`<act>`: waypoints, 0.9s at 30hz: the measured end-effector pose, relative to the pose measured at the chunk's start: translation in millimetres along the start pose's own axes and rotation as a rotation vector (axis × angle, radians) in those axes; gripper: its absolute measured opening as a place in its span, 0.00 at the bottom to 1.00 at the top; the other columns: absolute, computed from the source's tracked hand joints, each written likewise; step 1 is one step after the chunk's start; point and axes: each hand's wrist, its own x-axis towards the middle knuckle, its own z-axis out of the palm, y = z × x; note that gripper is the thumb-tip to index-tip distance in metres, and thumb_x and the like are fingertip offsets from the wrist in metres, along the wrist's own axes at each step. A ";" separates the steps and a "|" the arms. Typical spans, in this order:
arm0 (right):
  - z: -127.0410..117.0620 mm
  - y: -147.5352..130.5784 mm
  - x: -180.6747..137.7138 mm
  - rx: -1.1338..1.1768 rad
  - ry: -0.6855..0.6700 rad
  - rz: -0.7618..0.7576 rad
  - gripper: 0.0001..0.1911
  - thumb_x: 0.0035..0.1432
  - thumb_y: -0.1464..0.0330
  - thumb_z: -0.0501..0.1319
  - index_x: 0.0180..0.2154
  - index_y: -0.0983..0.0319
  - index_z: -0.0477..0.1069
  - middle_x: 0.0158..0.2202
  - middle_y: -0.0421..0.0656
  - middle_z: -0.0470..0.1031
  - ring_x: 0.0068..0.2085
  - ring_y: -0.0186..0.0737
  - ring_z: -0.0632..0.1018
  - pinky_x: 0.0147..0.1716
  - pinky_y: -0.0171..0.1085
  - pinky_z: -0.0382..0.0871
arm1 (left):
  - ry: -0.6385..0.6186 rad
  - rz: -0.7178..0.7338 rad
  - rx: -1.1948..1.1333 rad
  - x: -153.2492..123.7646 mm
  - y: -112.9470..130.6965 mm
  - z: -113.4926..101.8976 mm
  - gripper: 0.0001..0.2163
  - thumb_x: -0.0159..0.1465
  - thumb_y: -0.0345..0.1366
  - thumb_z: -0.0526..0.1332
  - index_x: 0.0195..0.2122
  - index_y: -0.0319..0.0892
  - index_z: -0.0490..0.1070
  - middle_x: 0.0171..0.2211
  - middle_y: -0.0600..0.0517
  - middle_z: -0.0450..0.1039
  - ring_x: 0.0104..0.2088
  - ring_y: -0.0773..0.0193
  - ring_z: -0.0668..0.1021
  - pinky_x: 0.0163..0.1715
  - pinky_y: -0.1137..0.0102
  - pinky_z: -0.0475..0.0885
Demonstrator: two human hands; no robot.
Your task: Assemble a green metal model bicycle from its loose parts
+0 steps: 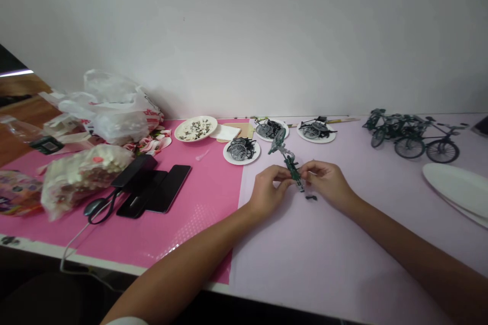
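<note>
Both my hands meet over the pale pink table [305,254] on a small dark green model bicycle frame [286,155]. My left hand [267,189] pinches its near end from the left, and my right hand [327,180] pinches it from the right. The frame's far end with a curved mudguard sticks up and away from my fingers. A tiny dark loose part [311,197] lies on the table just below my right hand.
Three small white plates hold wheels and dark parts [241,151] [271,129] [315,131]. Finished green model bicycles [414,134] stand at the far right, near empty white plates [457,185]. On the bright pink mat at left lie phones [168,188], scissors [101,208] and plastic bags [114,111].
</note>
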 end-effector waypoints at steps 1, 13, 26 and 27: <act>0.3 -0.2 -0.4 -0.002 0.000 0.008 0.24 0.42 0.48 0.77 0.26 0.61 0.78 0.26 0.43 0.78 0.24 0.34 0.72 0.23 0.35 0.70 | 0.006 0.015 0.002 0.2 -0.1 -0.3 0.02 0.64 0.28 0.68 0.37 0.40 0.78 0.37 0.47 0.82 0.38 0.61 0.84 0.44 0.67 0.81; 5.1 -5.0 -7.2 -0.096 0.109 -0.021 0.26 0.44 0.45 0.75 0.31 0.62 0.84 0.29 0.48 0.83 0.23 0.38 0.74 0.20 0.36 0.69 | 0.062 0.010 0.021 3.0 2.5 -3.0 0.03 0.64 0.27 0.67 0.36 0.41 0.80 0.36 0.48 0.83 0.37 0.61 0.83 0.42 0.67 0.79; 6.0 -0.1 -15.4 -0.205 -0.006 -0.063 0.33 0.50 0.44 0.72 0.48 0.62 0.84 0.39 0.49 0.84 0.28 0.42 0.79 0.23 0.39 0.76 | 0.023 0.053 0.242 3.0 4.2 -6.1 0.03 0.69 0.34 0.62 0.42 0.42 0.73 0.41 0.46 0.78 0.39 0.62 0.80 0.36 0.69 0.78; 7.9 1.0 -15.7 -0.218 0.008 -0.043 0.32 0.52 0.45 0.72 0.48 0.62 0.84 0.37 0.48 0.83 0.26 0.40 0.77 0.21 0.38 0.75 | 0.000 0.070 0.280 2.8 3.9 -6.0 0.04 0.68 0.33 0.61 0.43 0.43 0.73 0.41 0.46 0.77 0.40 0.61 0.80 0.37 0.69 0.78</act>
